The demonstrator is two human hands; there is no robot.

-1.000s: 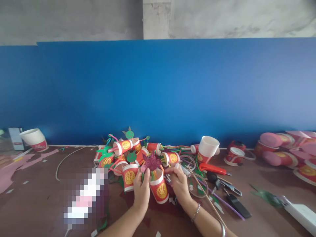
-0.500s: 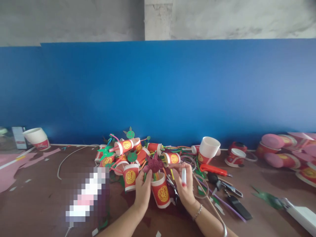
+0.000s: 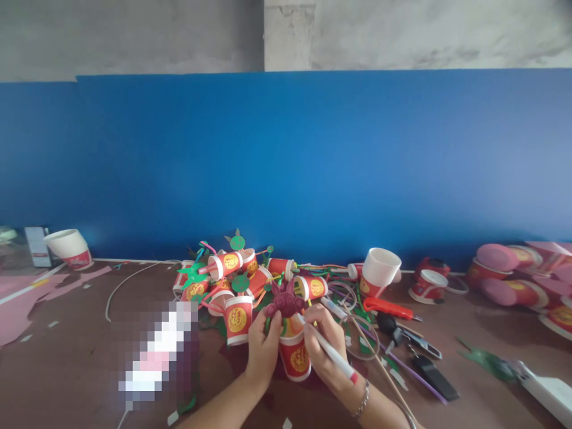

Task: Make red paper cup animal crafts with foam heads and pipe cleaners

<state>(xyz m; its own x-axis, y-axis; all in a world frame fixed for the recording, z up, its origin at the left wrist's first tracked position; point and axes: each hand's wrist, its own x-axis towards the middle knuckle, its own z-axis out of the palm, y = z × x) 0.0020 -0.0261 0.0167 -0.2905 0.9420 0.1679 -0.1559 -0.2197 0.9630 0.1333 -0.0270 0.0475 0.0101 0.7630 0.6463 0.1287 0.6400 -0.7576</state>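
A dark red paper figure (image 3: 286, 300) with pointed ears rises above a red paper cup (image 3: 295, 359) that bears a yellow emblem. My left hand (image 3: 263, 345) pinches the figure at its lower left edge. In my right hand (image 3: 325, 345) is a white marker (image 3: 335, 356) with a red end, slanting so that its tip meets the lower right of the figure or the straws under it; exact contact is unclear. Straws in green and orange show between cup and figure.
Behind my hands lies a pile of red cups (image 3: 238, 320) with green paper figures (image 3: 237, 242). To the right are a white cup (image 3: 381, 266), a red cutter (image 3: 388, 308), cords and keys (image 3: 431, 374). Pink paper (image 3: 22, 304) lies far left; a blue partition (image 3: 286, 161) stands behind.
The marker has turned in my right hand from upright to slanting, and that hand has moved left toward the figure. The figure and cup have shifted slightly right.
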